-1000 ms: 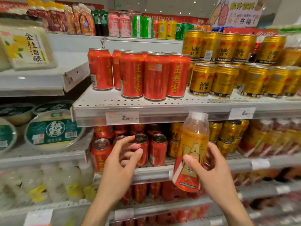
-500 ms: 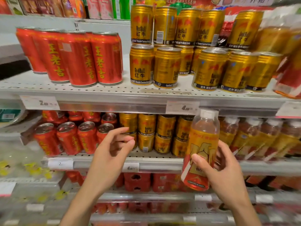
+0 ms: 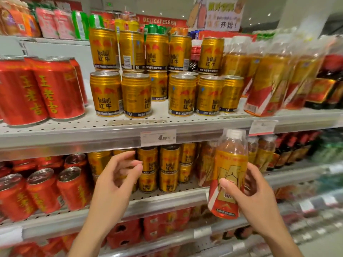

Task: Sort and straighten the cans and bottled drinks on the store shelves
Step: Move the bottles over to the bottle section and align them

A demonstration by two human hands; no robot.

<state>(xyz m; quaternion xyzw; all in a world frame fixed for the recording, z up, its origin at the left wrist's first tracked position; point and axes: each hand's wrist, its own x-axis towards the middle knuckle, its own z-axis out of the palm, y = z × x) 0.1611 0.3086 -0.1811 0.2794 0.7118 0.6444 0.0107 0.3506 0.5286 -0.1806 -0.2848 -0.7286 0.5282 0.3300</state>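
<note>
Gold cans [image 3: 136, 95]: glossy ribbed metal, bare silvery tops. Red cans [image 3: 57, 89]: smooth glossy metal. Bottle [image 3: 229, 175]: clear plastic, shiny printed sleeve, white ribbed plastic cap. Shelf [image 3: 111, 125]: matt perforated painted metal, brushed-metal front rail. Price tag [image 3: 158, 137]: paper behind clear plastic.

White perforated metal shelves [image 3: 130, 125], red DELICATESSEN sign [image 3: 159, 21] behind, ceiling spotlights.
</note>
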